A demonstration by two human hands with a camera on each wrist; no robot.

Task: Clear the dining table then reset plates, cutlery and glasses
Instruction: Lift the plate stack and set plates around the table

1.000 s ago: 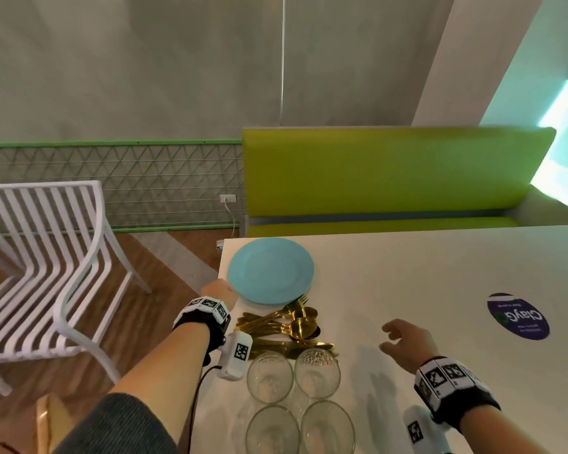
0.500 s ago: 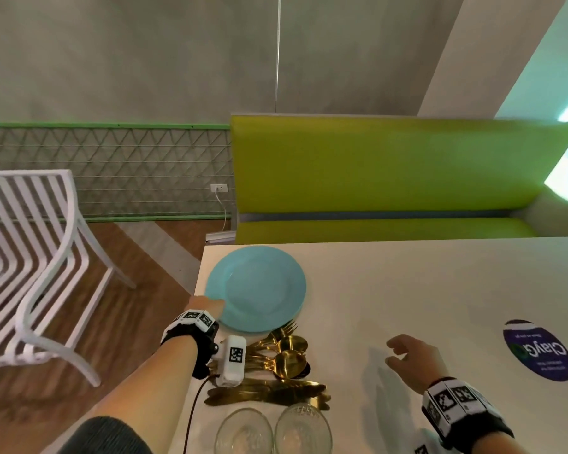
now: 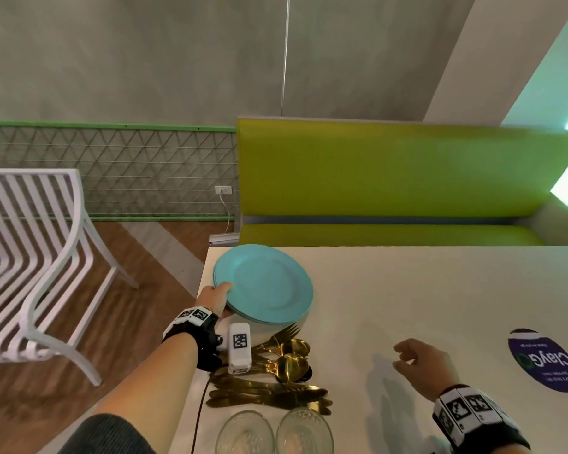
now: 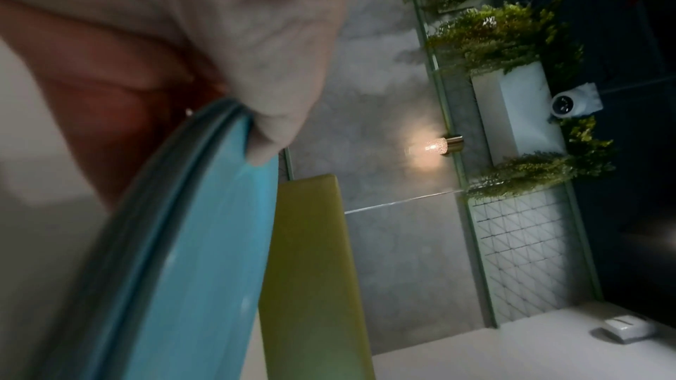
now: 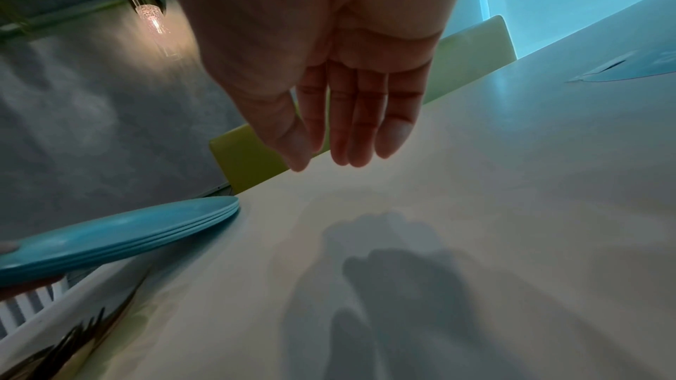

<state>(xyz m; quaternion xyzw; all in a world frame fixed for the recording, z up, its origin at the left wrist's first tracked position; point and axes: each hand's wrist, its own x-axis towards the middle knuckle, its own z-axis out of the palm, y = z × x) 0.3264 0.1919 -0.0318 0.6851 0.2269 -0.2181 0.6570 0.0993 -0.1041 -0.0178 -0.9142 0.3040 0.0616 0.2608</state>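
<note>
- Left hand [image 3: 215, 298]: I have it on the near-left rim of the stack of blue plates [image 3: 264, 285]. My thumb lies on top of the rim and the fingers go underneath, so the hand is gripping the stack. The left wrist view shows the thumb tip pressed on the uppermost plate's edge.
- Stack of blue plates: at the far-left corner of the white table [image 3: 423, 306]. Layered rims are visible; the exact count is hard to read. The stack sits tilted, its near edge raised clear of the tabletop, with shadow beneath it.
- Right hand [image 3: 422, 363]: I hold it just above the bare tabletop, to the right of the cutlery, well apart from the plates. Fingers loosely relaxed and together, gripping nothing; its shadow falls on the table below.
- Gold cutlery [image 3: 276, 371]: a pile of forks, spoons and knives, lying near the table's left edge, just on my side of the plates. The knives lie crosswise nearest me.
- Glasses [image 3: 274, 432]: two clear glasses side by side at the bottom of the head view, just nearer than the cutlery, upright, cut off by the frame.
- Round purple sticker [image 3: 545, 360]: flat on the table to the far right.
- Green bench [image 3: 391, 178]: behind the table's far edge.
- White slatted chair [image 3: 33, 257]: on the wooden floor to the left, apart from the table.
</note>
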